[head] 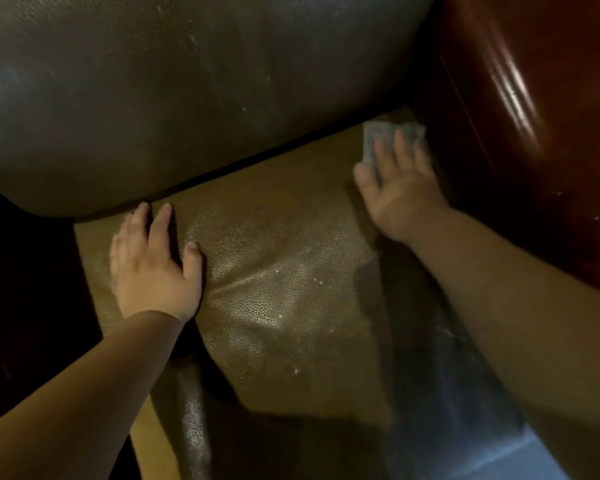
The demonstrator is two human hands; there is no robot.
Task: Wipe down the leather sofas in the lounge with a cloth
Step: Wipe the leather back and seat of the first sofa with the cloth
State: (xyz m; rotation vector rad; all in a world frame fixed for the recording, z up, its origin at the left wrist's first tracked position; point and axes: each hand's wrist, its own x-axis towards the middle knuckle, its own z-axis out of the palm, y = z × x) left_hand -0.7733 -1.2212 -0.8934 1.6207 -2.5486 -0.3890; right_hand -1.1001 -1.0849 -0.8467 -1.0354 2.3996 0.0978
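Now my right hand presses the grey cloth flat with straight fingers into the seat cushion corner, while my left hand, spread open, steadies me.

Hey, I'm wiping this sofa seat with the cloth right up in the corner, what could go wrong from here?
The cloth lies only under the flat fingers of your right hand, so it may bunch or slip out. It sits by the dark gap under the back cushion and could get pushed in. Your left hand presses the seat cushion, probably leaving prints.
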